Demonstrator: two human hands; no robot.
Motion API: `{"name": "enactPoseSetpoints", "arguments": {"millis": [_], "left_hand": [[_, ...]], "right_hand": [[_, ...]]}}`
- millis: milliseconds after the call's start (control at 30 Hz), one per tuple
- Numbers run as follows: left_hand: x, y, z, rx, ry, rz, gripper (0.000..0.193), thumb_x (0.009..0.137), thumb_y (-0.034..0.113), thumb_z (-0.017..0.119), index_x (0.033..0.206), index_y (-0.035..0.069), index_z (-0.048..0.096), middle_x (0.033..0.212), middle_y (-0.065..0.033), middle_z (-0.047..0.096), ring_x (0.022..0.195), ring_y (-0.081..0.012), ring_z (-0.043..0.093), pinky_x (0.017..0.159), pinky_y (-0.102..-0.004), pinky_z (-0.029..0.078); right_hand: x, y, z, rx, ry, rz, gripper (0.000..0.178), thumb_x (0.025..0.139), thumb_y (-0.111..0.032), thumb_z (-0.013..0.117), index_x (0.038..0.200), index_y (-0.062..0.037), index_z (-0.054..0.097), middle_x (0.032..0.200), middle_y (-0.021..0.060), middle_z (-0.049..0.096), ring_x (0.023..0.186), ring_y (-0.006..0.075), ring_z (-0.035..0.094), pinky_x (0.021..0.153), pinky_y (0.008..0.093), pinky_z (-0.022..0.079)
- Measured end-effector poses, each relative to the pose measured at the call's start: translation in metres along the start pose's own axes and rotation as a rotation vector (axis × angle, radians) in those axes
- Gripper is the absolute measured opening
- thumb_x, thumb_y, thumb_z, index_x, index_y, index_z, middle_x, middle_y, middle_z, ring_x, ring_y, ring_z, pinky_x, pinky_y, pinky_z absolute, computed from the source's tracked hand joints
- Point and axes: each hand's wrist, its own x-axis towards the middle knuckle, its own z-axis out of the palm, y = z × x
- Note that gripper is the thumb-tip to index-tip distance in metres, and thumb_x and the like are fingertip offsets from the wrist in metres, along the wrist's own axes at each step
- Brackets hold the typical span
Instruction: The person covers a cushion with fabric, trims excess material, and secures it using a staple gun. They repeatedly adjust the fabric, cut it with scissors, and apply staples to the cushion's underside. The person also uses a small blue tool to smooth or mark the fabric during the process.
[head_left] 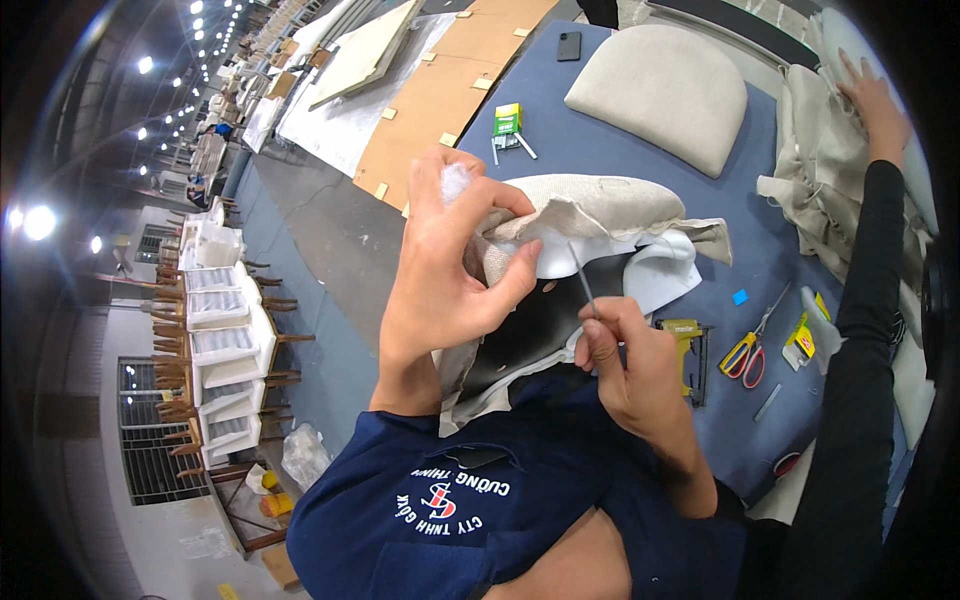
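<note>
Careful here: the thin metal tool (583,275) points into the ragged edge of the beige cover (610,203), just beside the left thumb, so a slip could jab skin. Pull too hard and that cloth might fray; let the left grip loosen and the white padding (665,270) could bunch up. The left hand (455,265) has thumb and fingers pinched on the cover; the right hand (632,362) clamps the tool's near end. The cover runs right from the left grip, on the right grip's far side, beyond the black board (535,310).
</note>
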Motion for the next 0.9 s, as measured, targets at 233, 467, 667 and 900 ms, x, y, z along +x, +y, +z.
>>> {"name": "enactPoseSetpoints", "arguments": {"millis": [233,467,667,900], "left_hand": [[-0.003,-0.004,0.001,0.041,0.031,0.061,0.03,0.064,0.01,0.076,0.093,0.006,0.068,0.098,-0.0177,0.049,0.099,-0.0343,0.049,0.084,-0.0418,0.041],[-0.003,0.0,-0.002,0.003,0.013,0.093,0.029,0.063,0.01,0.074,0.092,0.005,0.068,0.097,-0.0181,0.049,0.098,-0.0346,0.048,0.084,-0.0417,0.041],[-0.008,-0.004,-0.002,-0.035,0.039,0.086,0.026,0.067,0.01,0.074,0.092,0.005,0.07,0.096,-0.0176,0.049,0.098,-0.034,0.048,0.084,-0.0414,0.041],[-0.018,-0.006,0.008,-0.131,0.13,0.029,0.016,0.077,0.008,0.079,0.09,0.003,0.072,0.094,-0.0131,0.052,0.097,-0.0302,0.047,0.082,-0.0387,0.04]], "right_hand": [[-0.002,0.003,0.006,-0.264,0.095,-0.184,0.008,0.096,-0.009,0.067,0.101,-0.0038,0.068,0.071,0.0112,0.066,0.056,0.0287,0.061,0.053,0.0368,0.045],[-0.004,-0.004,0.008,-0.205,0.07,-0.088,0.011,0.099,-0.01,0.065,0.104,-0.0009,0.068,0.077,0.0154,0.069,0.062,0.0302,0.067,0.057,0.0346,0.05],[-0.004,-0.006,0.007,0.135,-0.037,0.161,0.019,0.105,-0.016,0.061,0.101,0.0012,0.068,0.061,0.0038,0.055,0.052,0.0096,0.051,0.05,0.0271,0.038],[-0.004,-0.014,0.002,0.53,-0.112,0.35,0.028,0.108,-0.022,0.056,0.096,0.0005,0.068,0.058,-0.0049,0.045,0.051,0.0032,0.039,0.049,0.0227,0.029]]}}
